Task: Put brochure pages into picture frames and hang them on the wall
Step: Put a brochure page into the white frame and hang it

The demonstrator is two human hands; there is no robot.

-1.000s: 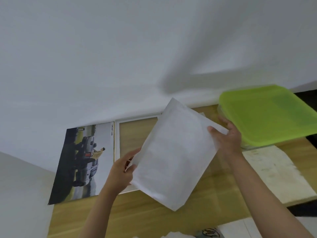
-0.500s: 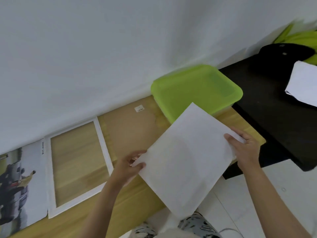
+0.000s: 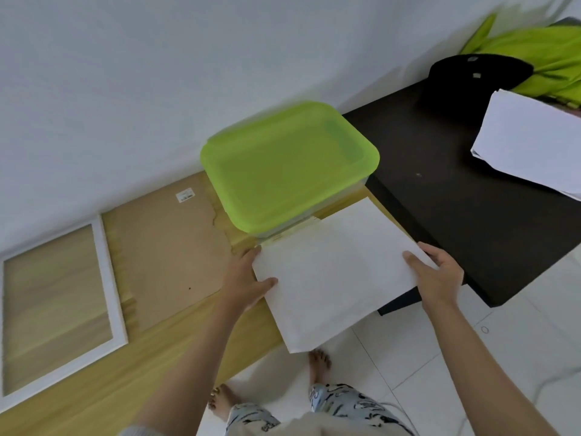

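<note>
I hold a white sheet of paper [image 3: 333, 275] flat over the right end of the wooden table [image 3: 176, 350]. My left hand [image 3: 245, 281] pinches its left edge, thumb on top. My right hand [image 3: 437, 278] grips its right edge, thumb on top too. The sheet's far corner lies beside the green-lidded box [image 3: 289, 165]. A white picture frame [image 3: 107, 278] lies flat at the left, with only table wood showing through it. A brown backing board [image 3: 169, 250] lies between the frame and the box.
A black table [image 3: 471, 196] adjoins on the right, carrying a stack of white papers [image 3: 531, 140], a black cap [image 3: 471, 80] and green cloth [image 3: 540, 48]. The white wall [image 3: 157, 73] rises behind. My bare feet stand on white floor tiles [image 3: 408, 366].
My view has swung right, so the car brochure page has left the view and the black table has come in. Both hands have carried the sheet right and lowered it by the green box.
</note>
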